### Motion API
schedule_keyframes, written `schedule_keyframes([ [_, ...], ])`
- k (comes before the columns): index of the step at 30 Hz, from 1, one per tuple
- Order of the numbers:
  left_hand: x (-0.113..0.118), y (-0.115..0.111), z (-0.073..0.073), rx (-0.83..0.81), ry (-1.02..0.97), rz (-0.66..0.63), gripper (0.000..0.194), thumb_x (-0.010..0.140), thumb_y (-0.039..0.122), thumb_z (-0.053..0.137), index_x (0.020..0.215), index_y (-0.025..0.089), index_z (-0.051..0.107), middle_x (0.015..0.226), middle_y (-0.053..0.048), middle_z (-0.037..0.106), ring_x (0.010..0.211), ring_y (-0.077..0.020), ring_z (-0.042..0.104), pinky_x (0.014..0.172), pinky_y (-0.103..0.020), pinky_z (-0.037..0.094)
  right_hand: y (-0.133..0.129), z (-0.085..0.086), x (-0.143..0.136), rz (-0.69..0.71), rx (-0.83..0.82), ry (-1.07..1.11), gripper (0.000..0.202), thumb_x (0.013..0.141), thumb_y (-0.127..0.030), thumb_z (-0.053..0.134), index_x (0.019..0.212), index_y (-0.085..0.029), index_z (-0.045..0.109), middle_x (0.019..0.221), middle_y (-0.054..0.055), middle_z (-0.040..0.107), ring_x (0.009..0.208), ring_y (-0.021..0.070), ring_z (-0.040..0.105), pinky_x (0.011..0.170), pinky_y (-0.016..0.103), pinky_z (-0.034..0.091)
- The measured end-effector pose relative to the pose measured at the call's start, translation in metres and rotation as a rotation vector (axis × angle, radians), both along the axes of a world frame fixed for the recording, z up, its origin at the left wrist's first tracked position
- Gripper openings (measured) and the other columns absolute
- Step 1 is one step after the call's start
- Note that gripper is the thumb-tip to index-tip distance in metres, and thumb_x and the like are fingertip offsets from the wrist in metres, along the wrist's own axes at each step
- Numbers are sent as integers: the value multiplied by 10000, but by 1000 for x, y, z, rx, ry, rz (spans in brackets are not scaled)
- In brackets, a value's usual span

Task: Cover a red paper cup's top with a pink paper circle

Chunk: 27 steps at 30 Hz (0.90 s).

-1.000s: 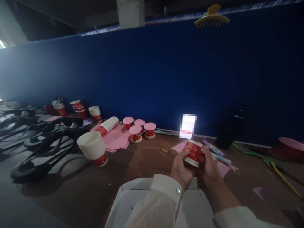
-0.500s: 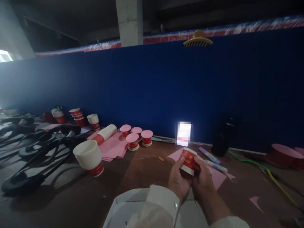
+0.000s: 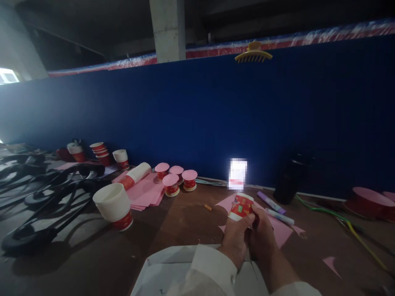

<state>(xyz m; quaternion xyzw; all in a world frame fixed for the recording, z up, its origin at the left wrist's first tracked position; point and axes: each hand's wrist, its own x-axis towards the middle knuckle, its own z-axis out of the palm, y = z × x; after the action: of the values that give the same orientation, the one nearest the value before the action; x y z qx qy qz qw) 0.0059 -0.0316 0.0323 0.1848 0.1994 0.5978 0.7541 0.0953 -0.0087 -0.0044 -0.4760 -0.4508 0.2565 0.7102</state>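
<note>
A small red and white paper cup (image 3: 241, 206) is tilted between my hands above the brown table (image 3: 182, 222). My left hand (image 3: 236, 238) is closed round its lower left side. My right hand (image 3: 262, 234) has its fingers pressed on the cup's right side. Pink paper (image 3: 280, 232) lies under and behind my hands, with a purple marker (image 3: 271, 202) and a white marker (image 3: 279, 216) at its right. Several red cups topped with pink discs (image 3: 170, 185) stand to the left of my hands.
A stack of white cups (image 3: 113, 203), pink sheets (image 3: 148, 191) and black straps (image 3: 61, 193) lie left. A bright blurred screen (image 3: 237, 174) and black bottle (image 3: 290, 179) stand by the blue partition (image 3: 185, 111). Green and yellow cables (image 3: 336, 213) run at right. A white box (image 3: 166, 267) is in front.
The cup has turned in my hands, so a different side of its print shows. My left hand has shifted lower round it, and my right fingers have moved slightly left.
</note>
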Motion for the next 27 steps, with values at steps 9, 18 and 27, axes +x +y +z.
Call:
schedule_keyframes([
  [9,2,5,-8,46,65,30,478,554,251,914,974,127,722,847,-65,723,897,-232,697,936,-339,488,-4,5,-13,57,21,100,256,678,-355,773,912,-290,691,908,21,717,953,260,677,819,417,586],
  [18,0,9,-9,-63,-53,52,443,524,235,919,900,105,725,780,-65,726,893,-251,714,906,-346,529,-7,35,-41,380,-203,610,303,720,-382,760,981,-255,675,811,-16,733,777,206,709,689,325,588],
  [27,-12,15,1,-210,-202,10,217,722,145,747,931,90,731,952,-135,751,986,-266,719,893,-355,589,2,31,-36,348,-199,731,357,716,-374,772,1027,-214,699,926,-4,772,882,213,733,785,330,606],
])
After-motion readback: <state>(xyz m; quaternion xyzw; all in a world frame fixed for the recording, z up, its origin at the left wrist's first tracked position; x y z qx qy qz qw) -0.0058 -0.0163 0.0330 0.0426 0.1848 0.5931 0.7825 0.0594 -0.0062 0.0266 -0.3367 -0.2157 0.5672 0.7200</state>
